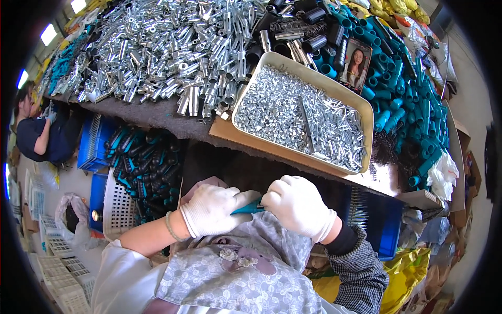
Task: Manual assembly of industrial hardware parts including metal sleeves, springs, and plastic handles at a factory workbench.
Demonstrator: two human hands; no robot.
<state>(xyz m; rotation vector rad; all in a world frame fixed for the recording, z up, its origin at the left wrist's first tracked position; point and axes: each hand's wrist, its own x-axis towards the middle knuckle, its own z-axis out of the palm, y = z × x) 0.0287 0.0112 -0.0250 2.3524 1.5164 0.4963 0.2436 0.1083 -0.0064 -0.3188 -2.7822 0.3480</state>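
Both my hands wear white knitted gloves and meet in front of my apron (230,277). My left hand (213,209) is closed around a teal plastic handle (247,208), whose middle shows between the two gloves. At the handle's other end, the fingers of my right hand (295,204) are curled tight over it. Whatever lies under the right fingers is hidden. Beyond the hands, a cream tray (368,131) of small shiny metal pieces sits at the bench edge, with a thin metal strip (305,125) lying across them.
Metal sockets and shafts (172,47) are heaped across the bench's far left. Teal tubes (392,94) pile up at the right, beside a phone (356,64). A white basket (114,209) and black-and-teal handles (146,167) are below left; a blue bin (384,225) stands right. A co-worker (42,131) sits far left.
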